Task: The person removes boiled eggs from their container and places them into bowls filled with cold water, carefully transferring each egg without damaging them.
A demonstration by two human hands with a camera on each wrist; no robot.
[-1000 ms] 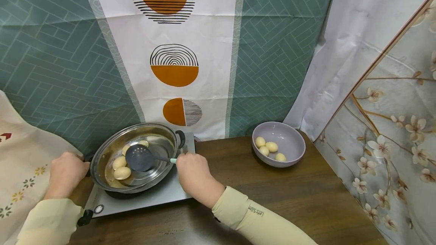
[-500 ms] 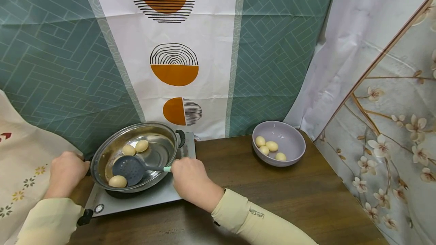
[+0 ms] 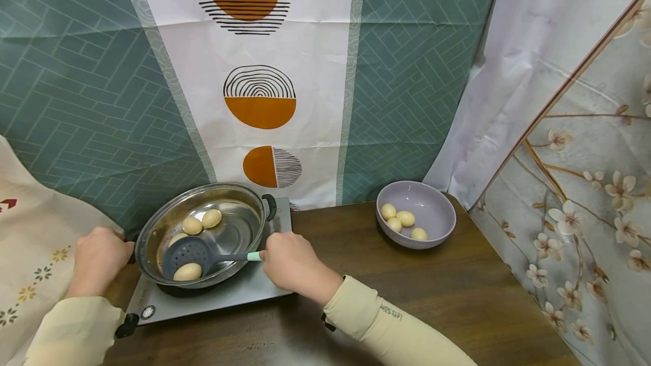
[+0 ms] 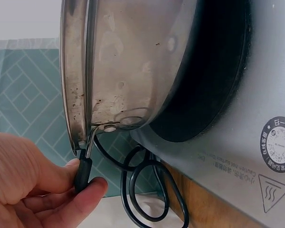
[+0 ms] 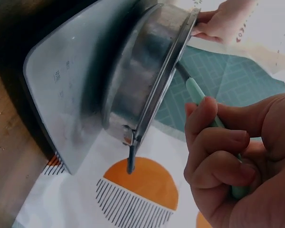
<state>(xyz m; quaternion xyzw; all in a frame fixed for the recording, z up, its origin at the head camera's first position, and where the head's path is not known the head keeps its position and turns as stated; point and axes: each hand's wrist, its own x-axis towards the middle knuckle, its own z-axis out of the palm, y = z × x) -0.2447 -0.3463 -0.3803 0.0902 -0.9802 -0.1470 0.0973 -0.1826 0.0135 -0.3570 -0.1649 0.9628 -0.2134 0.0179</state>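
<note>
A wide steel pan (image 3: 244, 202) stands on a flat grey cooktop. My left hand (image 3: 99, 256) pinches the pan's black side handle (image 4: 83, 172) between thumb and fingers. In my right hand (image 3: 292, 261) is the green handle (image 5: 195, 91) of a skimmer, fingers curled round it. The skimmer's dark perforated head (image 3: 188, 252) lies low in the pan, at its near left. One pale egg (image 3: 188, 271) is at the near edge of that head; whether it rests fully on it I cannot tell. Two more eggs (image 3: 202, 221) lie behind, and another is partly hidden behind the head.
A lilac bowl (image 3: 432, 225) with several pale eggs (image 3: 406, 219) stands on the wooden table (image 3: 335, 242) to the right. The cooktop (image 3: 264, 275) sits under the pan. A black cord (image 4: 126, 185) loops beside it. Patterned cloth hangs behind.
The skimmer head has moved left and toward me, off the far eggs and up to the near egg. That egg has shifted slightly right. My left hand has stayed on the pan handle.
</note>
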